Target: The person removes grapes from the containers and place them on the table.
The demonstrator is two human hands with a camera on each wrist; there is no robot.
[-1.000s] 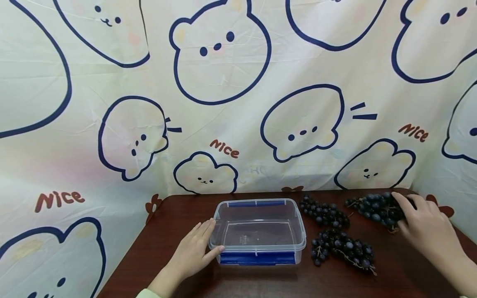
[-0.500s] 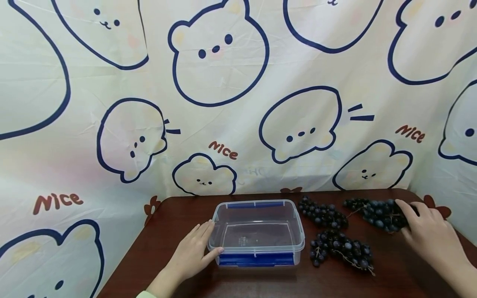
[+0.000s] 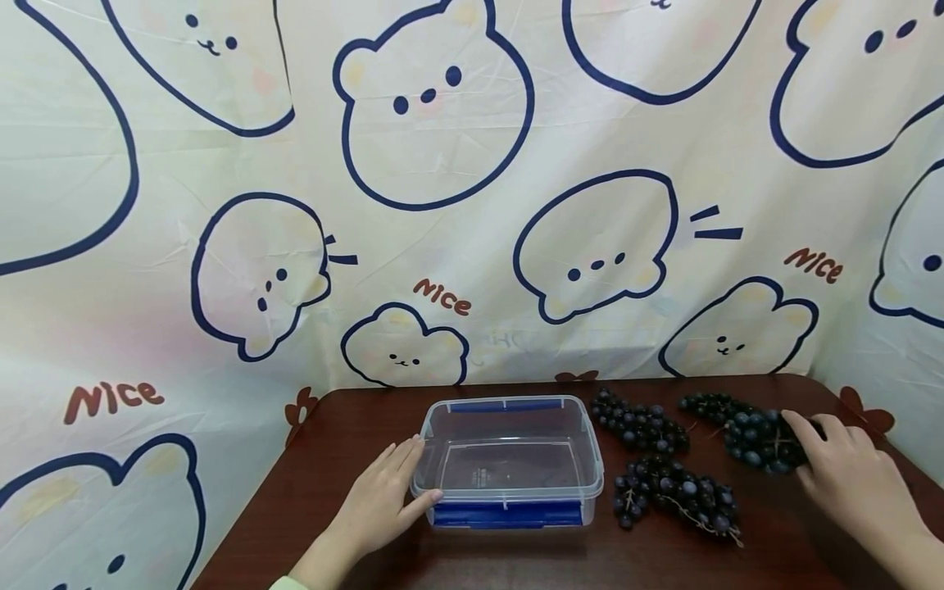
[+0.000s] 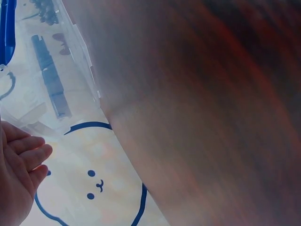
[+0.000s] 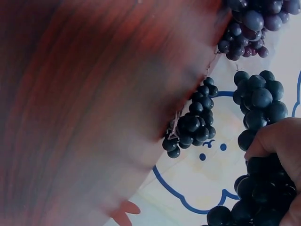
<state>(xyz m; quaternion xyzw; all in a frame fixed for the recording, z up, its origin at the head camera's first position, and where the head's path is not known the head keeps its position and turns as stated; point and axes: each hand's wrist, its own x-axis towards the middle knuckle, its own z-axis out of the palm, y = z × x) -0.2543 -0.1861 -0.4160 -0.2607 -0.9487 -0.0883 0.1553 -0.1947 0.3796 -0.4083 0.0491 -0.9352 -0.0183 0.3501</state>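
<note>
My left hand (image 3: pixel 379 493) rests on the left side of a clear plastic food container (image 3: pixel 509 493) with blue clips, its fingers straight. Nothing is visible inside the container. In the left wrist view, the left hand (image 4: pixel 23 165) lies beside the container's wall (image 4: pixel 51 84). At the far right, my right hand (image 3: pixel 859 471) grips a bunch of dark grapes (image 3: pixel 763 442) by its right end. The right wrist view has the thumb or a finger pressed among the held grapes (image 5: pixel 261 99); the palm is out of sight.
Behind the held bunch lies a smaller grape bunch (image 3: pixel 711 405). Two more bunches, a rear one (image 3: pixel 642 422) and a front one (image 3: pixel 682 492), lie right of the container on the dark wooden table (image 3: pixel 354 426). A bear-print cloth (image 3: pixel 590 344) hangs behind and beside the table.
My right hand has shifted down and slightly right with the held grapes, which now stand apart from the smaller bunch behind. The left hand and container have stayed put.
</note>
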